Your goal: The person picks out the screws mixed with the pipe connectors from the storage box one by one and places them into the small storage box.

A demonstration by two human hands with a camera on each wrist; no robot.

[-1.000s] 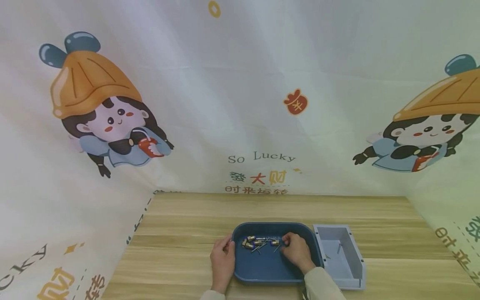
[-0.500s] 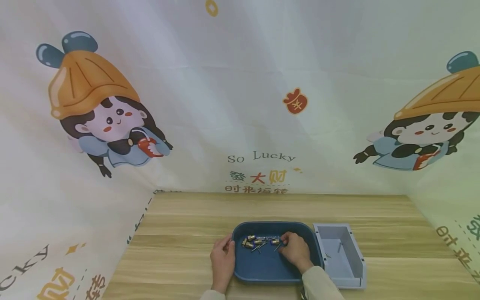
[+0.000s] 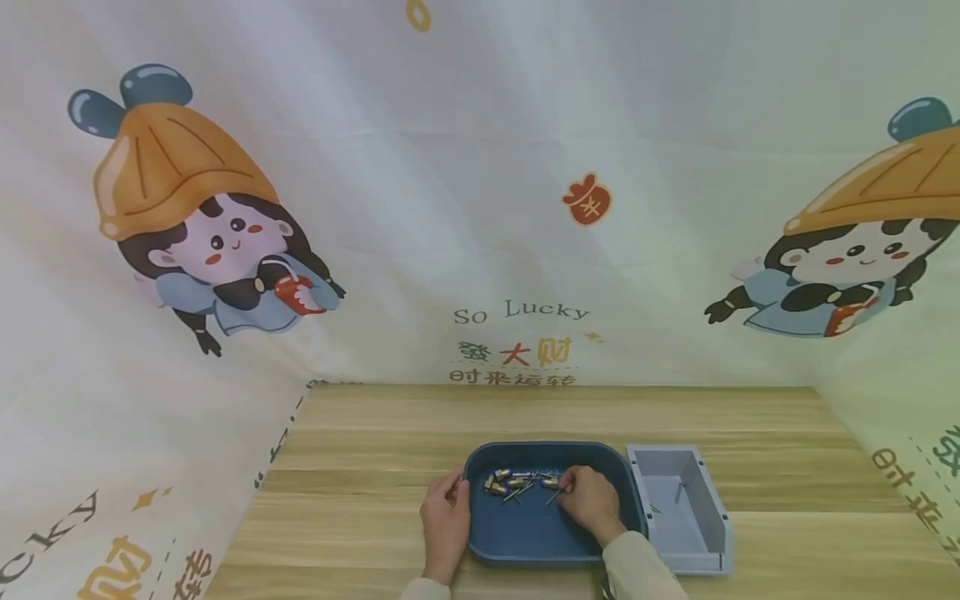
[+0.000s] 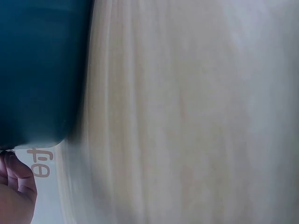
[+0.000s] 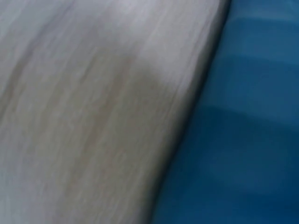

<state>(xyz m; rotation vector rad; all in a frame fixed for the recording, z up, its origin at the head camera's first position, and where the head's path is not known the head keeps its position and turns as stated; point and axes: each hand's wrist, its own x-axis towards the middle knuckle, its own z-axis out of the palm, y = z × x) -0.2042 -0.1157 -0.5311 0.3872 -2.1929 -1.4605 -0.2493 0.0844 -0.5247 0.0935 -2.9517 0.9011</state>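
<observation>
In the head view, my left hand (image 3: pixel 446 521) grips the rim of a dark blue tray (image 3: pixel 540 537) at its left side. The left wrist view shows this hand (image 4: pixel 16 186) with curled fingers under the tray's corner (image 4: pixel 42 93). My right hand (image 3: pixel 592 502) reaches into the tray, thumb and fingertips together at a thin screw (image 3: pixel 555 497) that sticks out from them. Right beside those fingertips lies a brass fitting (image 3: pixel 551 482) with a dark blue end. More brass fittings (image 3: pixel 498 488) and thin screws (image 3: pixel 517 493) lie in a loose pile toward the back left of the tray.
A grey bin (image 3: pixel 716 508) stands against the tray's right side, with a few thin screws (image 3: pixel 681 493) inside. Both stand on a wood-grain table (image 3: pixel 360 467). A printed cloth (image 3: pixel 420 208) hangs behind and at the sides. The right wrist view shows only table and tray wall (image 5: pixel 243 140).
The right fingertips have shifted slightly left among the parts, and the thin screw at them shows longer and has tilted a little. The left hand and the tray stay in place.
</observation>
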